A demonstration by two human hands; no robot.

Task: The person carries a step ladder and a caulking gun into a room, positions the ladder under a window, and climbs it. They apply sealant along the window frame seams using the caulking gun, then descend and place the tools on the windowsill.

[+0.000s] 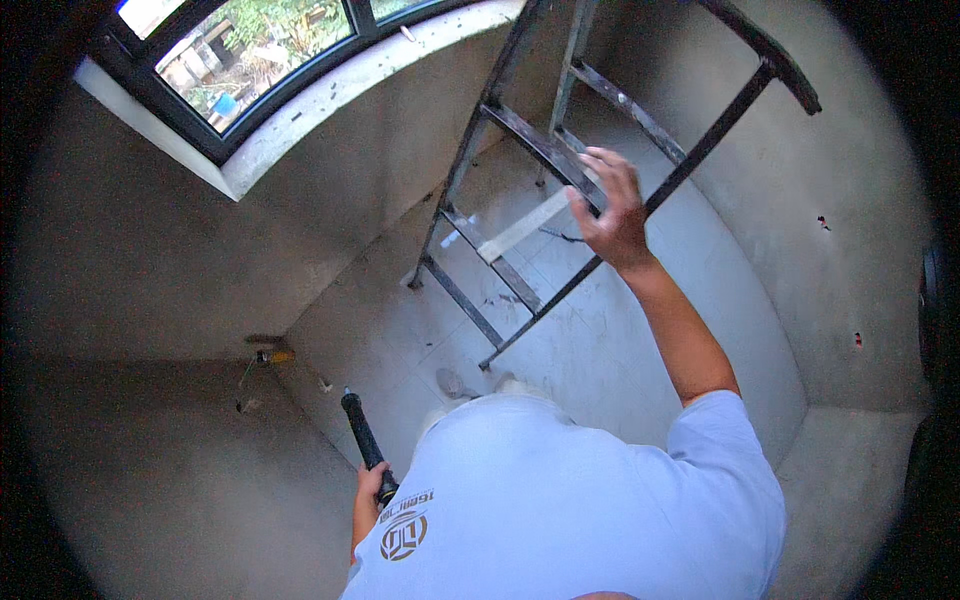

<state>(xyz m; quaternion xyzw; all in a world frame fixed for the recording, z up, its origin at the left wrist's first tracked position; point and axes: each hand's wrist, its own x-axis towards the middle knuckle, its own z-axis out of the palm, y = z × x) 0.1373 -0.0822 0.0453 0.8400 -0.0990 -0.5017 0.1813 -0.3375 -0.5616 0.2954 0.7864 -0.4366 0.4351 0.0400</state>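
Observation:
My left hand (pixel 371 482) is low at the left beside my body, wrapped round a long black tubular tool (pixel 361 428) with a silver tip. The tip points up and away from me, and the tool's rear end is hidden by my shirt. My right hand (pixel 613 212) is raised in front of me with the fingers apart. It overlaps a rung of a worn, dark metal stepladder (pixel 540 143); I cannot tell whether it touches. The ladder stands on the pale tiled floor (pixel 660 330), legs spread.
A pale flat strip (pixel 525 228) lies across the ladder's lower part. Bare grey walls (pixel 170 250) surround me, with a dark-framed window (pixel 260 60) over a curved sill (pixel 345 85) at far left. A yellow item (pixel 275 356) and loose wires are near the left corner. Small wall holes (pixel 823 223) show at right.

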